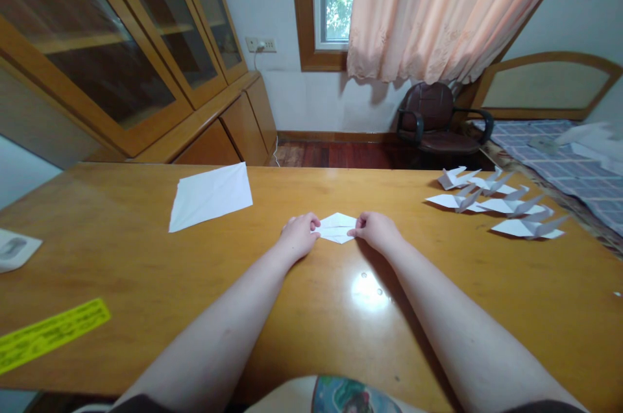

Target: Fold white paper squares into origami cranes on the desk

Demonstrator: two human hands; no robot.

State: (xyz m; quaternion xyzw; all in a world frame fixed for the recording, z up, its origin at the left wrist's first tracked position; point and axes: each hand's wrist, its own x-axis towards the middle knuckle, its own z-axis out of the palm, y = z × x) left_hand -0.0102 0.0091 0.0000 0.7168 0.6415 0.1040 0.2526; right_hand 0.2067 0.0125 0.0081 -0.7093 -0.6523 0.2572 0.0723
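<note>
A small white folded paper diamond [337,227] lies flat on the wooden table [146,270] in front of me. My left hand [298,236] pinches its left corner with curled fingers. My right hand [376,230] pinches its right corner the same way. Both hands rest on the tabletop with the paper between them.
A stack of white paper sheets [210,195] lies to the far left of the hands. Several folded white paper cranes [496,202] sit at the right. A yellow strip [48,334] and a white slip [14,248] lie at the left edge. A dark chair [433,117] stands beyond the table.
</note>
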